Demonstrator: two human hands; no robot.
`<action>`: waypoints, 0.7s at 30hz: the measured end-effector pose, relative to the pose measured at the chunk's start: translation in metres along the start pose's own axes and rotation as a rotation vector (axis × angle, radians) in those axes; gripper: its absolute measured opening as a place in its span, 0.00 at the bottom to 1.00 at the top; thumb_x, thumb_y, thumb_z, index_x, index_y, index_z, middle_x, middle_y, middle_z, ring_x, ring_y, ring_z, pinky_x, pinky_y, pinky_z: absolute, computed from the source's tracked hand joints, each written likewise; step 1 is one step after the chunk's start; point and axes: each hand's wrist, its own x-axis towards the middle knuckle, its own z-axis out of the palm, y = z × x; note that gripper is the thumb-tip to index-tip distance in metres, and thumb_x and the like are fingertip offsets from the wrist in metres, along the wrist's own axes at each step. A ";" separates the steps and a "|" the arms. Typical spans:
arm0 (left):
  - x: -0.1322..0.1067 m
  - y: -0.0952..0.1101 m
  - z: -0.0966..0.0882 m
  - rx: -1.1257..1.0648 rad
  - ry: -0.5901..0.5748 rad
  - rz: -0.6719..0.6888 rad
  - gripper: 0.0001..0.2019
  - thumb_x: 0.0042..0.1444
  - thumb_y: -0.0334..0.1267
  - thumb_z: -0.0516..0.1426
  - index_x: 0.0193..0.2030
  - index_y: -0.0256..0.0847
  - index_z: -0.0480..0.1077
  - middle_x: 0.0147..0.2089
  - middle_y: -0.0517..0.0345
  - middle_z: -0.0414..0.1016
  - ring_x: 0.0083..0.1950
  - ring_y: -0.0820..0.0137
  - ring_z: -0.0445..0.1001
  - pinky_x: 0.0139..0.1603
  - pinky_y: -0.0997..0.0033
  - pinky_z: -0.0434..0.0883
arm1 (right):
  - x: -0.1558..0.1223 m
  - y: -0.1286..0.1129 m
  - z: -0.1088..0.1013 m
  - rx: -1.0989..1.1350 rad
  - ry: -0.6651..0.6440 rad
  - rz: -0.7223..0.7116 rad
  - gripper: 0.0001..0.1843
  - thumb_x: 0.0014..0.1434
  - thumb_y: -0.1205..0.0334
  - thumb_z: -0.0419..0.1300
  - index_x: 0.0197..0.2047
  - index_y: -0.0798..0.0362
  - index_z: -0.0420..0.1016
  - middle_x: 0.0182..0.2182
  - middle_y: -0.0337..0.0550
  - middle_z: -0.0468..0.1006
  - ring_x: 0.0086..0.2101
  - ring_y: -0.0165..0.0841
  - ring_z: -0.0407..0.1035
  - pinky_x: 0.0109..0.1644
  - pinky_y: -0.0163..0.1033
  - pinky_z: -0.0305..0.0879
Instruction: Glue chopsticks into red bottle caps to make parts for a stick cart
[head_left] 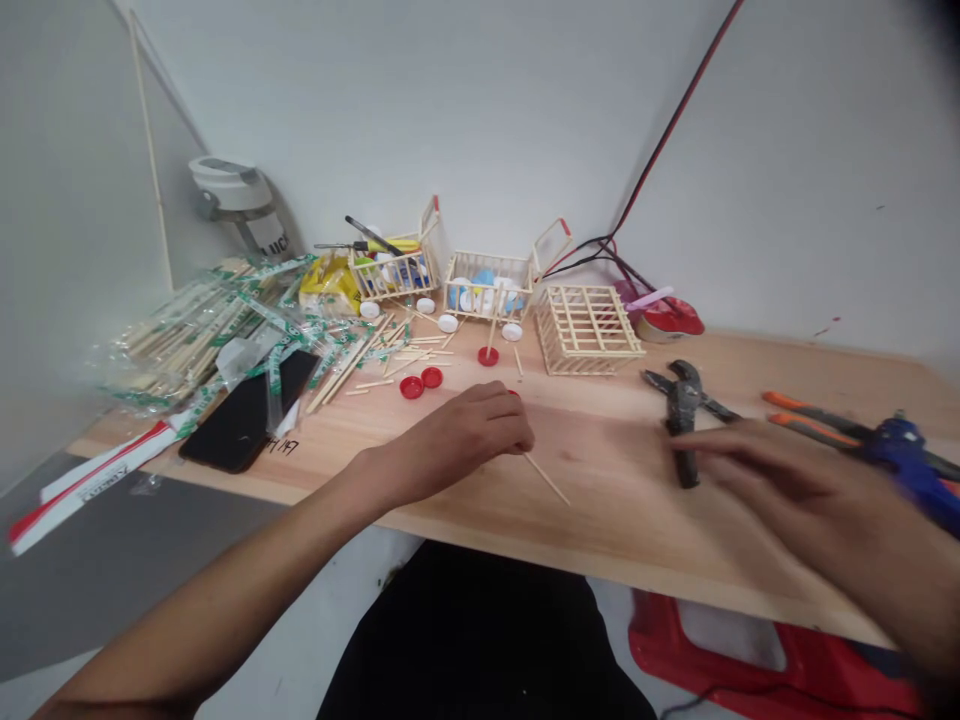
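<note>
Wooden stick [546, 478] pinched firmly in my left grip [457, 435] above the counter [600, 520]; my right grip [780, 480] hangs open and blurred over the pliers [684, 400], holding nothing visible. Two stick carts [487, 285] stand assembled far side; one stick frame [589, 330] shows no handle or wheels.

Two stick carts [487, 285] stand at the back of the wooden tabletop [600, 500], a stick cage [589, 330] just to their right, with wrapped chopsticks [187, 335] and a phone [247, 410] toward the left end, and pliers [684, 415] and a second hand tool [847, 435] toward the right.
</note>
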 end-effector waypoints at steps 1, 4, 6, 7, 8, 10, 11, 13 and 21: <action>0.004 0.002 -0.001 -0.032 -0.005 0.006 0.08 0.65 0.30 0.49 0.38 0.38 0.69 0.39 0.54 0.72 0.44 0.71 0.67 0.47 0.71 0.66 | 0.011 -0.016 0.017 0.080 -0.102 -0.053 0.14 0.61 0.49 0.58 0.44 0.46 0.77 0.36 0.40 0.78 0.33 0.31 0.71 0.31 0.35 0.66; 0.011 0.006 -0.004 -0.082 -0.001 -0.016 0.05 0.64 0.32 0.52 0.37 0.38 0.68 0.38 0.55 0.72 0.43 0.70 0.68 0.45 0.71 0.67 | 0.038 -0.054 0.057 0.248 -0.317 -0.164 0.09 0.60 0.54 0.59 0.36 0.49 0.76 0.28 0.38 0.74 0.25 0.27 0.66 0.28 0.34 0.61; 0.010 0.004 -0.006 -0.130 0.052 -0.067 0.03 0.62 0.31 0.53 0.39 0.38 0.68 0.41 0.54 0.73 0.45 0.70 0.69 0.47 0.70 0.68 | 0.047 -0.065 0.069 0.249 -0.376 -0.173 0.11 0.61 0.56 0.57 0.30 0.51 0.72 0.26 0.37 0.73 0.25 0.27 0.64 0.29 0.34 0.60; 0.008 0.002 -0.008 -0.167 0.104 -0.106 0.03 0.62 0.30 0.54 0.41 0.38 0.69 0.43 0.53 0.73 0.47 0.70 0.70 0.48 0.70 0.68 | 0.049 -0.066 0.072 0.250 -0.408 -0.167 0.12 0.62 0.57 0.56 0.30 0.51 0.71 0.27 0.37 0.73 0.26 0.27 0.65 0.30 0.34 0.59; 0.006 0.000 -0.009 -0.213 0.172 -0.157 0.05 0.60 0.30 0.56 0.44 0.38 0.69 0.46 0.53 0.73 0.48 0.70 0.70 0.48 0.69 0.69 | 0.051 -0.065 0.073 0.259 -0.444 -0.157 0.12 0.63 0.57 0.55 0.30 0.51 0.71 0.27 0.37 0.73 0.27 0.28 0.65 0.30 0.34 0.59; 0.002 -0.006 -0.013 -0.333 0.307 -0.283 0.10 0.57 0.30 0.59 0.46 0.38 0.70 0.47 0.53 0.74 0.47 0.71 0.72 0.46 0.70 0.70 | 0.053 -0.059 0.074 0.294 -0.505 -0.136 0.12 0.64 0.57 0.53 0.32 0.51 0.72 0.28 0.37 0.73 0.28 0.28 0.66 0.32 0.34 0.60; 0.001 -0.008 -0.014 -0.402 0.351 -0.354 0.11 0.55 0.31 0.61 0.46 0.38 0.71 0.45 0.54 0.75 0.44 0.71 0.73 0.44 0.71 0.71 | 0.054 -0.056 0.074 0.308 -0.523 -0.132 0.12 0.65 0.57 0.52 0.33 0.51 0.72 0.28 0.37 0.73 0.28 0.28 0.66 0.33 0.34 0.60; 0.000 -0.013 -0.014 -0.547 0.377 -0.482 0.08 0.53 0.32 0.62 0.42 0.38 0.74 0.39 0.57 0.77 0.39 0.73 0.74 0.40 0.72 0.71 | 0.056 -0.052 0.076 0.308 -0.530 -0.136 0.14 0.66 0.57 0.50 0.34 0.51 0.72 0.28 0.38 0.73 0.28 0.28 0.66 0.33 0.34 0.60; 0.016 -0.021 -0.014 -0.907 0.473 -0.593 0.04 0.51 0.35 0.63 0.32 0.37 0.77 0.32 0.57 0.78 0.32 0.75 0.73 0.35 0.75 0.71 | 0.069 -0.054 0.082 0.322 -0.446 -0.210 0.13 0.67 0.56 0.50 0.33 0.50 0.71 0.28 0.39 0.74 0.28 0.29 0.67 0.33 0.35 0.63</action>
